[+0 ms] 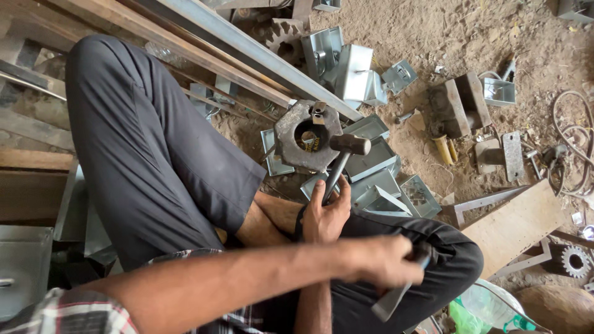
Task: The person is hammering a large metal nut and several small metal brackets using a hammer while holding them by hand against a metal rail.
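My right hand [325, 213] grips the handle of a hammer [349, 145] whose dark head rests at the edge of a heavy rusty octagonal die block [286, 139] with a round hole in its middle. The block lies on the dirt floor just beyond my crossed legs. My left arm crosses over the right forearm, and my left hand [383, 260] is closed on a flat grey metal piece [390, 302] that points down over my knee. Several folded sheet-metal boxes [374, 162] lie around the block.
Long steel bars and wooden beams [247, 43] run diagonally at the upper left. More grey metal boxes [346, 68], a steel block [461, 102], a coiled cable [575, 142], a wooden board [513, 226], a gear [575, 261] and a green plastic bag [489, 309] lie on the sandy ground.
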